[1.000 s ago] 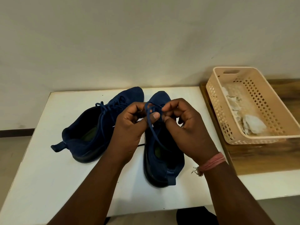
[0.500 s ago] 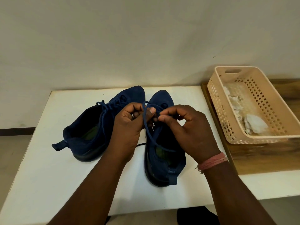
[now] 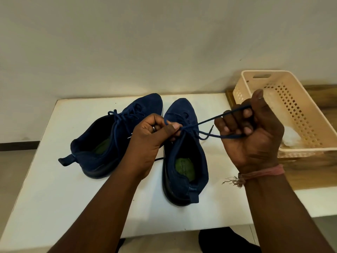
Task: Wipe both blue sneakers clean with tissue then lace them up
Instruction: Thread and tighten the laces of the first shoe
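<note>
A person's right hand (image 3: 249, 132), fingers curled into a fist, grips a loop of thin, round dark-blue lace (image 3: 209, 123) and holds it taut out to the right, thumb raised. The left hand (image 3: 151, 136) pinches the same lace between thumb and bent fingers, right over the tongue of the right-hand sneaker (image 3: 184, 154). That shoe, of soft, matte navy fabric with a dark sole, a heel tab and a green insole, stands on a smooth white table (image 3: 54, 198), toe toward the wall. Just beside it, angled away to the left, lies the second sneaker (image 3: 107, 143) of the same make, its lace already threaded and tied. A frayed pink thread band (image 3: 262, 173) circles the right wrist. Behind the right hand a perforated beige plastic basket (image 3: 300, 114) sits on a wooden surface (image 3: 319, 172), with crumpled white tissue (image 3: 291, 136) inside.
</note>
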